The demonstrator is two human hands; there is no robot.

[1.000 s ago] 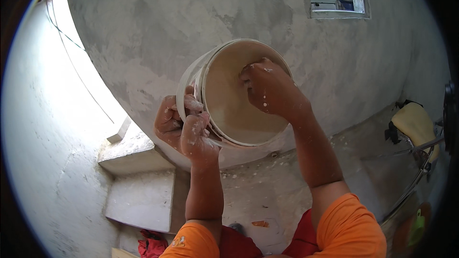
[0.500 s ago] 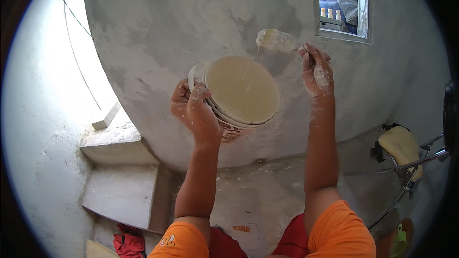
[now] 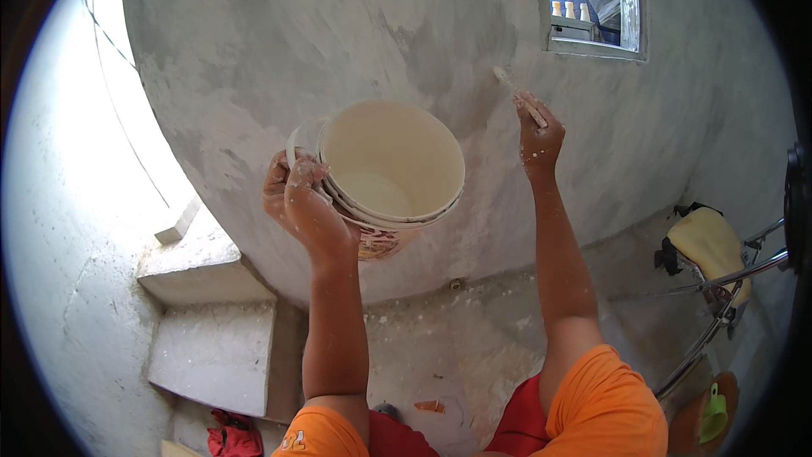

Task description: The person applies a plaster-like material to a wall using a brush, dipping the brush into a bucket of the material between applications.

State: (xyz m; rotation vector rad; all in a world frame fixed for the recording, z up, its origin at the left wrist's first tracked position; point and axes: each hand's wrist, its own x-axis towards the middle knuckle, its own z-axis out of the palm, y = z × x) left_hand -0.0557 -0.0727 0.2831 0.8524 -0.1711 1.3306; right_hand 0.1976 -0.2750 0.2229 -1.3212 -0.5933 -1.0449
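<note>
Leftmost, stepped concrete block (image 3: 211,279); next, left hand (image 3: 300,195), closed on handle (image 3: 291,145) and rim (image 3: 406,219) of white bucket (image 3: 372,127), held up before grey wall (image 3: 279,42), tilted towards viewer, pale liquid (image 3: 381,195) at bottom. Then brush (image 3: 506,81) with whitish bristles (image 3: 499,74), contact with wall unclear, gripped in right hand (image 3: 540,135), well apart from bucket; farther right, chair (image 3: 765,262) with cream seat (image 3: 710,241)

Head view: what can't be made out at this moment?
Head view, brush: handle partly hidden by the right hand; too small to tell whether its tip touches the wall.
Head view, bucket: part of its outer left side hidden by the left hand.
Head view, red cloth: cut off by the lower edge.
Head view, pale bottles: contents too small to tell.
</note>
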